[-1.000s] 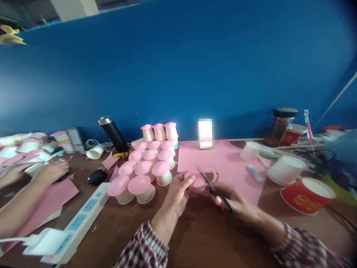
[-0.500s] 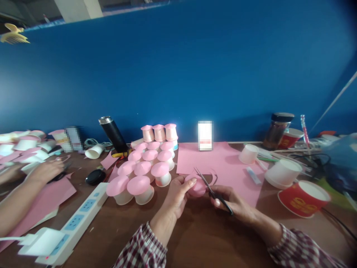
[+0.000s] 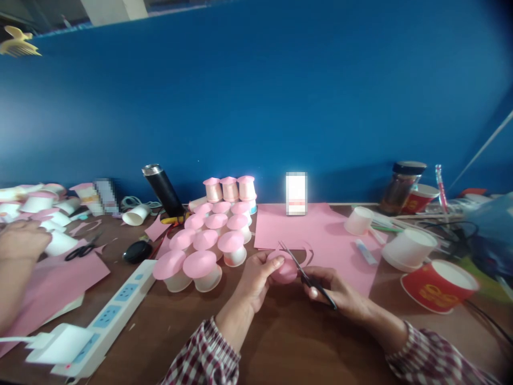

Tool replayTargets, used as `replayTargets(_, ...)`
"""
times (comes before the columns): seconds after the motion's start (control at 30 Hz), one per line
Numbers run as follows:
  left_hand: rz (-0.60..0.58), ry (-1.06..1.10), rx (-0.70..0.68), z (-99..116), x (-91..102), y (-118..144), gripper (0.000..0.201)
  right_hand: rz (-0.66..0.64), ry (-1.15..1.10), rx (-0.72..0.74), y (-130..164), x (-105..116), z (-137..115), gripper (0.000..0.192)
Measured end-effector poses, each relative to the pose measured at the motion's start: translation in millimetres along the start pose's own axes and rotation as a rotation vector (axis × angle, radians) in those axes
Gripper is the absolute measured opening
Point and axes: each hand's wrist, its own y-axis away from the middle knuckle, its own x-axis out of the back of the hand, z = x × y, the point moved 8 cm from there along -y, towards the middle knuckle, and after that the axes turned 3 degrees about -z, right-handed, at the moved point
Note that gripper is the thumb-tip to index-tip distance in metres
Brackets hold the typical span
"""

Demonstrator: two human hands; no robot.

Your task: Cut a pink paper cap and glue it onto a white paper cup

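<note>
Plaid sleeves (image 3: 208, 355) — seemingly red-and-white checks — bare hands.

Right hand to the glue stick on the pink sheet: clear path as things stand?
Probably yes, but the right hand is shut on the scissors, so its fingers aren't free. The glue stick lies in the open on the pink sheet, to that hand's right, with nothing between them.

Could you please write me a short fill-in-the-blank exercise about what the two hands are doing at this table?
1. The right hand holds a pair of black ____.
2. The left hand holds a round piece of paper coloured ____.
3. The big paper sheet lies on a ____ table.
4. The red cup stands to the person's ____.

Missing words: scissors; pink; wooden; right
</note>
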Motion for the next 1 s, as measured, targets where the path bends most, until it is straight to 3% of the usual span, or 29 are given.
replayTargets(0.33,-0.052,-0.004,0.004,-1.1,-2.4,1.9,0.026,0.003,0.013,0.010,0.1,1.3,1.8,0.043)
replayTargets(1.0,-0.045,-0.004,0.000,1.1,-2.5,2.8,0.025,-0.014,0.016,0.018,-1.6,-0.2,-3.9,0.043)
